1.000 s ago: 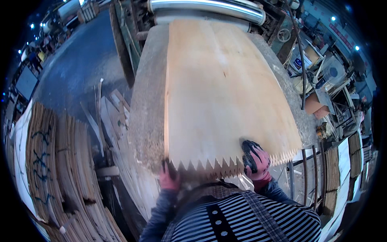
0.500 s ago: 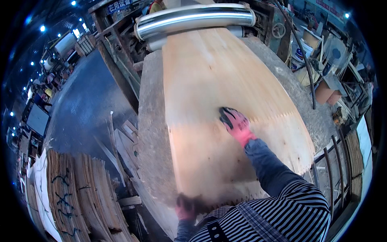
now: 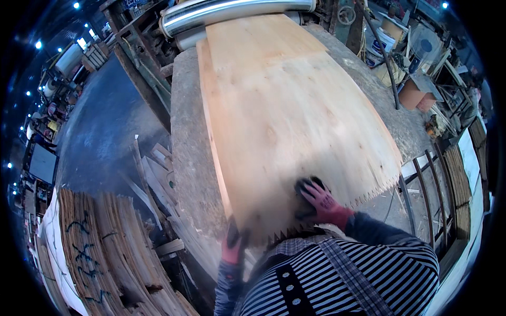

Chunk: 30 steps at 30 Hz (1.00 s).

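A broad pale wood veneer sheet [image 3: 295, 121] with a jagged near edge lies in front of me. It overlaps another veneer sheet [image 3: 253, 37], which reaches to the shiny metal roller [image 3: 237, 15]. My right hand [image 3: 320, 203], in a pink glove with black fingers, rests on the near part of the top sheet, fingers apart. At that sheet's near left corner is my left hand [image 3: 232, 245], gloved alike. Its dark fingers touch the corner but are blurred, so their grip is unclear.
The sheets lie on a grey worn table [image 3: 187, 137]. Stacked rough veneer [image 3: 100, 242] stands at lower left, beside loose wood strips [image 3: 150, 174]. To the right are metal bars [image 3: 427, 195], a leaning rod [image 3: 387, 63] and a cardboard box [image 3: 416, 95].
The far sheet has travelled toward the roller, and the near sheet's far edge lies farther away. My right hand has come back toward me along the veneer. The view has shifted slightly.
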Each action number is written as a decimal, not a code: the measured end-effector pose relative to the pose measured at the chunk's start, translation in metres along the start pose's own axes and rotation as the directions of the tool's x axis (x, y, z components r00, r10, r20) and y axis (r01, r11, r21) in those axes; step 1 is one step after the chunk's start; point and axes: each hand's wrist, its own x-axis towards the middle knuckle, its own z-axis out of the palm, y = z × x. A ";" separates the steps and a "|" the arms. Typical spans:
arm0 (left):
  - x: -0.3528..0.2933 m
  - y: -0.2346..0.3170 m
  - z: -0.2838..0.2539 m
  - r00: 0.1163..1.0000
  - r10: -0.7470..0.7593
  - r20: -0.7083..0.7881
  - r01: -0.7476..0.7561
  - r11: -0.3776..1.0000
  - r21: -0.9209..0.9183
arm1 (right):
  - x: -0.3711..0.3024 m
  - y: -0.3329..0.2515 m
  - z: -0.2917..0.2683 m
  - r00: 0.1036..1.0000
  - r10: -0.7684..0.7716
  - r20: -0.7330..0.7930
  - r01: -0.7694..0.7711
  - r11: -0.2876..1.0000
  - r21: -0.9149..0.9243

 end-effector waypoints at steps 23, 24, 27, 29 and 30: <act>0.005 -0.029 0.046 0.993 0.111 0.032 -0.112 0.854 0.509 | -0.002 0.028 -0.045 0.715 0.098 -0.693 -0.106 0.994 0.031; 0.006 -0.031 0.047 0.999 0.030 -0.015 -0.020 0.893 0.449 | 0.009 0.035 -0.046 0.713 0.118 -0.691 -0.117 0.992 0.049; 0.017 -0.041 0.048 0.984 -0.133 -0.115 0.161 0.943 0.291 | 0.045 0.051 -0.052 0.734 0.140 -0.665 -0.123 0.990 0.073; 0.025 -0.047 0.050 0.979 -0.134 -0.157 0.167 0.960 0.223 | 0.068 0.059 -0.055 0.774 0.183 -0.607 -0.163 0.983 0.089; 0.029 -0.050 0.046 0.984 -0.115 -0.137 0.126 0.989 0.075 | 0.079 0.065 -0.054 0.784 0.128 -0.607 -0.139 0.990 0.029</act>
